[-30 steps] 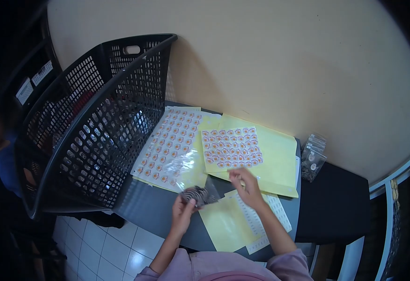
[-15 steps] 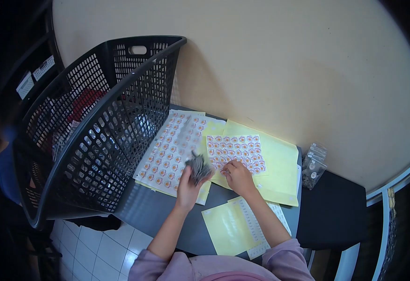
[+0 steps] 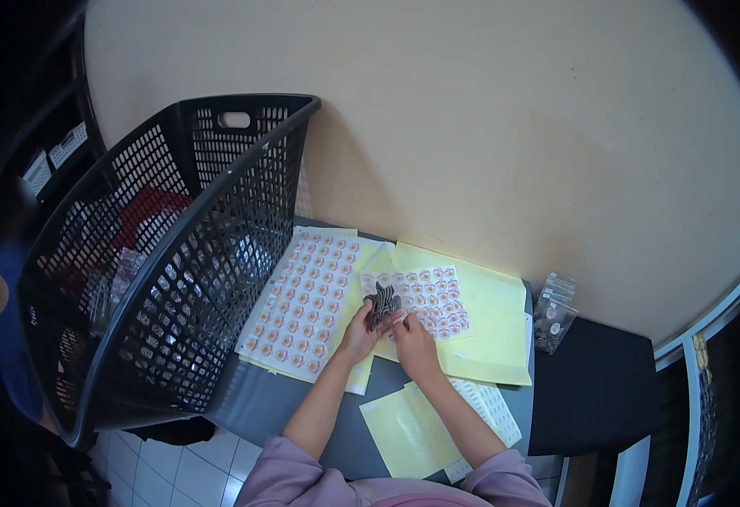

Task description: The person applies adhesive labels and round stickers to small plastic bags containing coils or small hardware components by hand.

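Observation:
My left hand (image 3: 360, 335) grips a clear plastic packet (image 3: 383, 304) with something black and grey striped, folded or coiled, inside. Against the packet's lower right side rests my right hand (image 3: 415, 345), fingers pinched together; what is between them is too small to make out. Under and behind the packet lies a small sheet of round stickers (image 3: 442, 296), orange and white with pinkish edges. To the left of my hands is a larger sheet of the same round stickers (image 3: 298, 308), on yellow backing paper.
A tall black plastic basket (image 3: 192, 220) with bagged items stands at left. Yellow sheets (image 3: 496, 325) lie on the grey table (image 3: 260, 397), with another yellow sheet (image 3: 408, 431) and white label strips (image 3: 496, 406) nearer me. Small clear packets (image 3: 556, 313) stand at right on a black surface (image 3: 598, 389).
My right hand has left the small sticker sheet and come to the packet. My left hand has moved right with the packet, which now lies over the sheet's left part. The view has tilted slightly upward.

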`<state>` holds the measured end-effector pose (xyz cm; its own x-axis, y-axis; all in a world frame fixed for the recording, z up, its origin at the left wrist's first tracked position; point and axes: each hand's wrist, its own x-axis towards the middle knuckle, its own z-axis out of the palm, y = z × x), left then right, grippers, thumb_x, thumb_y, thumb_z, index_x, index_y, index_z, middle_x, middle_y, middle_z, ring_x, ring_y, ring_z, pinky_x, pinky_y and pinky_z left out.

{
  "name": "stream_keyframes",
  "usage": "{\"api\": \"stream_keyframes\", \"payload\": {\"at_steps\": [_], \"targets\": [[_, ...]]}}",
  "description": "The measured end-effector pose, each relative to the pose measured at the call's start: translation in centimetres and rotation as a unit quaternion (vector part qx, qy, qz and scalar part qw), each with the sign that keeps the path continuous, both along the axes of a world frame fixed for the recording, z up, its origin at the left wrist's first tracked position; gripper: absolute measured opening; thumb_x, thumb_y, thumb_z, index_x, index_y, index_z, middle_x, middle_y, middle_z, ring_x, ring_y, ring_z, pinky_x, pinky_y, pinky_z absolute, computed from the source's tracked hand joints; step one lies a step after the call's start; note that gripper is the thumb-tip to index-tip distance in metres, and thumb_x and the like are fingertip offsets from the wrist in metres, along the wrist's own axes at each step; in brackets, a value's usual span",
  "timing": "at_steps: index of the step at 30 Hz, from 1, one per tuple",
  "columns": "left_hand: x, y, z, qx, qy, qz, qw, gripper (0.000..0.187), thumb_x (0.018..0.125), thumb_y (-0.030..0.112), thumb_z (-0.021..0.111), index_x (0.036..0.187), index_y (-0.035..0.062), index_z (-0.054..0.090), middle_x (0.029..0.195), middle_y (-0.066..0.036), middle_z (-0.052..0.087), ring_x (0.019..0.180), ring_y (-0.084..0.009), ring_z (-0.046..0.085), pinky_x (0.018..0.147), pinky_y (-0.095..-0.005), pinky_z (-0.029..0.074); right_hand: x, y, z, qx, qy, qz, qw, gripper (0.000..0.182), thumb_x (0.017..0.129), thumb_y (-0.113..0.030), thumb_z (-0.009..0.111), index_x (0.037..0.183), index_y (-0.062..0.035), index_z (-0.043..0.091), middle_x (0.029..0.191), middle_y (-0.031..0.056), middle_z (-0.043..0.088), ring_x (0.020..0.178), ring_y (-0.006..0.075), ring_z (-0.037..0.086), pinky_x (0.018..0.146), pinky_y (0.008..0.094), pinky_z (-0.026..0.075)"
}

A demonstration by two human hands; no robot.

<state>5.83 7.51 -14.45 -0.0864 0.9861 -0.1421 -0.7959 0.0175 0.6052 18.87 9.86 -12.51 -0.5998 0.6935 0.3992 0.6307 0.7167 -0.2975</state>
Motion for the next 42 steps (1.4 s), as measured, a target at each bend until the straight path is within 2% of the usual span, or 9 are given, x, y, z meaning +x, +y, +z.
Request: {"api": "stream_keyframes", "payload": {"at_steps": [5, 7, 10, 16, 17, 19, 29, 31, 42], "targets": [[-0.4, 0.3, -0.4, 0.002, -0.01, -0.015, 1.0, 0.041, 0.091, 0.032, 0.031, 0.115, 0.0003, 0.04, 0.106, -0.016, 0.055, 0.098, -0.0213, 0.055, 0.079, -0.0278, 0.045, -0.2, -0.6, 0.1, 0.009, -0.031, -0.015, 0.999, 0.01, 0.073, -0.007, 0.053, 0.08, -0.001, 0.056, 0.085, 0.0147, 0.049, 0.068, 0.0313, 0.058, 0.054, 0.0382, 0.048], [-0.3, 0.4, -0.2, -0.003, 0.007, 0.0, 1.0, 0.043, 0.091, 0.035, 0.03, 0.115, 0.0003, 0.04, 0.109, -0.017, 0.052, 0.101, -0.0222, 0.053, 0.09, -0.0319, 0.041, -0.3, -1.0, 0.4, 0.011, -0.047, -0.043, 0.998, 0.01, 0.072, -0.004, 0.052, 0.081, -0.0016, 0.056, 0.088, 0.0138, 0.051, 0.065, 0.0307, 0.059, 0.053, 0.0369, 0.049], [-0.3, 0.8, -0.9, -0.011, 0.023, -0.003, 1.0, 0.042, 0.091, 0.033, 0.031, 0.116, -0.0001, 0.039, 0.111, -0.016, 0.051, 0.102, -0.0223, 0.052, 0.09, -0.0315, 0.041, -0.3, -1.3, -0.3, 0.019, -0.004, -0.044, 0.999, 0.013, 0.071, -0.002, 0.051, 0.082, -0.0023, 0.057, 0.095, 0.014, 0.052, 0.061, 0.0311, 0.06, 0.052, 0.0371, 0.049], [-0.3, 0.8, -0.7, -0.003, 0.016, -0.002, 1.0, 0.041, 0.09, 0.03, 0.033, 0.117, -0.0004, 0.039, 0.11, -0.014, 0.052, 0.1, -0.0215, 0.053, 0.088, -0.03, 0.042, 0.0, -1.8, -0.1, 0.029, 0.004, -0.05, 0.998, 0.013, 0.071, -0.002, 0.051, 0.083, -0.0021, 0.058, 0.104, 0.0154, 0.05, 0.056, 0.0317, 0.059, 0.05, 0.0378, 0.049], [-0.3, 0.9, -0.9, -0.004, 0.013, -0.003, 1.0, 0.041, 0.09, 0.03, 0.033, 0.117, -0.0004, 0.039, 0.11, -0.014, 0.052, 0.1, -0.0215, 0.053, 0.088, -0.03, 0.042, 0.0, -1.9, 0.0, 0.028, 0.001, -0.051, 0.998, 0.013, 0.071, -0.002, 0.051, 0.083, -0.0021, 0.058, 0.104, 0.0154, 0.05, 0.056, 0.0317, 0.059, 0.05, 0.0378, 0.049], [-0.4, 1.1, -1.2, 0.008, -0.005, -0.015, 1.0, 0.033, 0.09, 0.029, 0.038, 0.112, 0.0049, 0.043, 0.101, -0.007, 0.056, 0.09, -0.014, 0.056, 0.074, -0.0236, 0.046, 0.2, -2.0, 0.3, 0.001, -0.001, -0.051, 0.999, 0.011, 0.072, -0.003, 0.051, 0.082, -0.0022, 0.057, 0.105, 0.0161, 0.049, 0.057, 0.0319, 0.059, 0.05, 0.0381, 0.049], [-0.3, 1.3, -1.6, -0.018, -0.025, 0.001, 1.0, 0.027, 0.089, 0.026, 0.04, 0.107, 0.0073, 0.045, 0.1, -0.004, 0.055, 0.088, -0.0113, 0.055, 0.077, -0.0257, 0.046, 0.7, -2.3, 0.4, -0.025, 0.003, -0.023, 0.999, 0.009, 0.075, -0.003, 0.049, 0.082, -0.001, 0.054, 0.106, 0.0172, 0.047, 0.059, 0.0338, 0.058, 0.051, 0.0402, 0.048], [-0.2, 1.2, -1.5, -0.031, 0.012, 0.016, 0.999, 0.038, 0.089, 0.029, 0.037, 0.116, 0.0027, 0.041, 0.11, -0.01, 0.052, 0.1, -0.0185, 0.053, 0.083, -0.0276, 0.044, 0.7, -2.4, 0.5, -0.036, -0.015, -0.023, 0.999, 0.009, 0.075, -0.001, 0.048, 0.084, -0.0002, 0.051, 0.106, 0.0174, 0.045, 0.059, 0.0349, 0.058, 0.051, 0.0411, 0.048], [-0.2, 1.0, -1.1, -0.027, 0.006, 0.024, 0.999, 0.034, 0.089, 0.028, 0.039, 0.112, 0.0039, 0.044, 0.105, -0.009, 0.055, 0.095, -0.0169, 0.055, 0.082, -0.0283, 0.045, 1.5, -2.1, 1.4, -0.1, -0.021, 0.023, 0.995, 0.013, 0.078, -0.001, 0.045, 0.089, 0.0047, 0.043, 0.107, 0.0161, 0.044, 0.064, 0.0379, 0.055, 0.056, 0.0443, 0.046]]}}
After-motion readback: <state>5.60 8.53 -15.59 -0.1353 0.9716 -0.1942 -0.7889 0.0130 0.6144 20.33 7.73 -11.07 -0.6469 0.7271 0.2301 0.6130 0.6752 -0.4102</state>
